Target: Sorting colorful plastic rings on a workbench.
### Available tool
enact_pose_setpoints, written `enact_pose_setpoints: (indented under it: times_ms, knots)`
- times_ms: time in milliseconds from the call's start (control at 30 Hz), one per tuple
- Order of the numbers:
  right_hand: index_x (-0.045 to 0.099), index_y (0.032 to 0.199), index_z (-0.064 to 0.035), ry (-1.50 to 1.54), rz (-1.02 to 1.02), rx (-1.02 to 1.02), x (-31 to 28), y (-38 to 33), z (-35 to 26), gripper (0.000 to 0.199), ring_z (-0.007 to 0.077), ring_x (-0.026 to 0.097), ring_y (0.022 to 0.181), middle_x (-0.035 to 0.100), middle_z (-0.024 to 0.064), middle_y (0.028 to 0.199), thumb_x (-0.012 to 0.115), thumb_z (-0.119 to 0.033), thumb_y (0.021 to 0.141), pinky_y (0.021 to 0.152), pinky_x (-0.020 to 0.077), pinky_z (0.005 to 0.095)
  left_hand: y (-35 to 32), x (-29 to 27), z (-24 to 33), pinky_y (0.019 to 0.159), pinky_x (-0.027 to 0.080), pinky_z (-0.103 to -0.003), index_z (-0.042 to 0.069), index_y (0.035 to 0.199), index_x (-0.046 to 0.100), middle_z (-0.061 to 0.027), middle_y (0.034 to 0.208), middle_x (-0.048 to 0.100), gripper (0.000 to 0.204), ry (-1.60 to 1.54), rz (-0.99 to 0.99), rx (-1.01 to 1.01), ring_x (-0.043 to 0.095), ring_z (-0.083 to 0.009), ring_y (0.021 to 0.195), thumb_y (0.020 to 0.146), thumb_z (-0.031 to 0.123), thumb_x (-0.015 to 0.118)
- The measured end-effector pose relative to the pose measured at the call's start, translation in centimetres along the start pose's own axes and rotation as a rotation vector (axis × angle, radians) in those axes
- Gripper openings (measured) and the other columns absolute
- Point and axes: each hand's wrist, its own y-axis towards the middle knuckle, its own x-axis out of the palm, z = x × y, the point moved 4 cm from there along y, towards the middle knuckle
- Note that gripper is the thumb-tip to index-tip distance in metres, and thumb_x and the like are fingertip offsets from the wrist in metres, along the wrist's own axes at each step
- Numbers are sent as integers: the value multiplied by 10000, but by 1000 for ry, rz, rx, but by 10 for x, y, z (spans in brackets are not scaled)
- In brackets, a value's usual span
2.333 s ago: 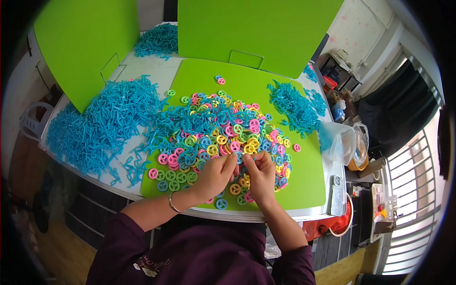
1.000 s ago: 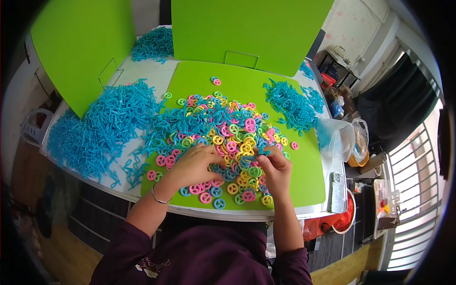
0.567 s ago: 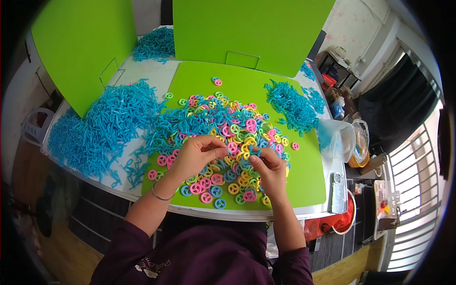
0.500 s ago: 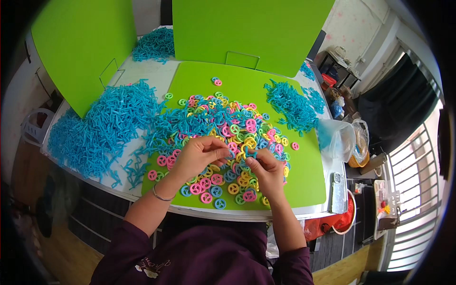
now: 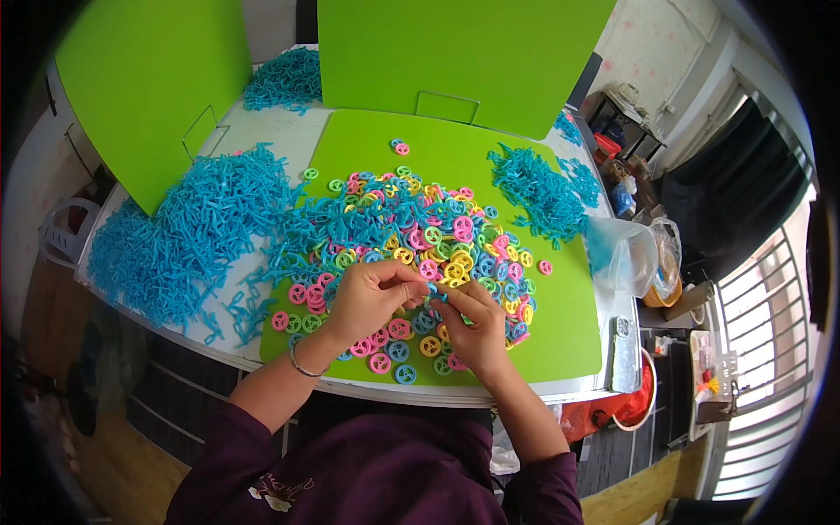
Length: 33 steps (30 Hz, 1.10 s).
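Note:
My left hand (image 5: 371, 299) is closed in a pinch on a small blue wheel (image 5: 431, 288), mostly covered by the fingertips. Against it, my right hand (image 5: 479, 327) pinches a teal plastic piece (image 5: 441, 297), whose far end is hidden by the fingers. The two small parts touch or overlap between the hands; whether they are joined I cannot tell. Below and around both hands spreads a heap of small spoked plastic wheels (image 5: 462, 229) in pink, yellow, green and blue. Loose teal pieces (image 5: 367, 219) lie over the far left part of that heap.
A big pile of teal pieces (image 5: 210, 219) covers the table's left side, and a smaller teal pile (image 5: 538, 197) lies at the right. Green boards (image 5: 455, 61) stand upright behind the green mat (image 5: 560, 332). At the right edge are a phone (image 5: 625, 354) and a clear plastic bag (image 5: 623, 254).
My right hand has moved left and a little down, bringing the teal piece against the blue wheel. My left hand has shifted slightly right.

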Motion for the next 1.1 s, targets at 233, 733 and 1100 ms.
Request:
enact_pose_setpoints:
  times_ms: [233, 733, 1100]
  knots:
    - [704, 1041, -58, -126, 37, -109, 2, 0, -6, 324, 184, 533, 601, 535, 62, 713, 712, 35, 731, 530, 431, 308, 3, 0, 2, 611, 543, -206, -17, 886, 675, -47, 765, 675, 70, 2, -12, -51, 648, -89, 676, 862, 49, 666]
    - [698, 1043, -62, -354, 154, -242, -12, 3, -18, 351, 204, 553, 712, 598, 52, 792, 724, 40, 708, 634, 457, 305, 7, -6, 13, 797, 507, -250, 51, 1068, 602, -82, 1097, 642, 175, -354, -53, -147, 622, -135, 933, 897, 83, 622]
    - [709, 977, -53, -69, -343, 245, -140, -72, -36, 309, 189, 594, 709, 621, 73, 753, 783, -56, 677, 631, 454, 303, -5, -46, 26, 897, 396, -355, 109, 915, 683, -41, 923, 539, 294, 1044, -270, -1, 500, -236, 998, 660, 210, 789]
